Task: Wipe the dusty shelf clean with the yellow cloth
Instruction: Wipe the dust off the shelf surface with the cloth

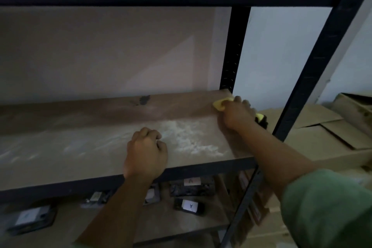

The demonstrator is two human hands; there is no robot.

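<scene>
One shelf board (84, 153) fills most of the view, and the wiping step looks only just begun: a wide patch of pale dust (189, 139) lies between the two hands, thinner streaks trail off to the left of the left hand, and a dark stain (144, 99) sits beyond it near the wall. The right hand (235, 113) presses down at the board's far right corner, beside the black upright (234, 50), fingers curled round the bunched yellow cloth (219, 104), which shows past the fingertips and again under the wrist. The left hand (146, 153) rests on the front edge in a loose fist, holding nothing. Next, the cloth probably needs dragging leftward through the dust, with steady downward pressure.
</scene>
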